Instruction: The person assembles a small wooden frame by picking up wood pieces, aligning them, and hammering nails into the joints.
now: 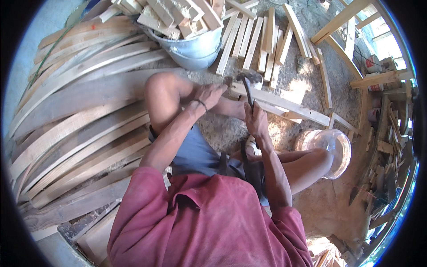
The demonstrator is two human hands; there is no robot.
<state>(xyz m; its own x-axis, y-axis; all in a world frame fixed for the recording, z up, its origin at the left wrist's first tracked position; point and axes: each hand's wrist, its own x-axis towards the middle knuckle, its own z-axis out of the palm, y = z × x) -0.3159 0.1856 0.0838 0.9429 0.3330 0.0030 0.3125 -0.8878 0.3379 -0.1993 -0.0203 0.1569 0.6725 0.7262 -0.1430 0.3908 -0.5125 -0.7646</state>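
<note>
The long pale board slants in front of the person, from the middle toward the right, and it is good, I think, to have it firmly supported along its length before any force is given. The hammer crosses the board near its left end, with the head just past the far edge in this view; I cannot tell if they touch. The right hand is closed around the handle, and in my judgement a relaxed wrist and short, straight blows would suit this crowded place. The left hand reaches toward the left end of the board with fingers close together, but I cannot tell if they hold something small; these fingertips should be well away from the path of the hammer. About the edges, the stacked planks fill the left side, so a turn to that side has limited room. The bucket, loaded with wood pieces, stands ahead, and the strips lie to its right. The clear jar is just beside the right knee, so the safer room for swinging is upward, above the board
</note>
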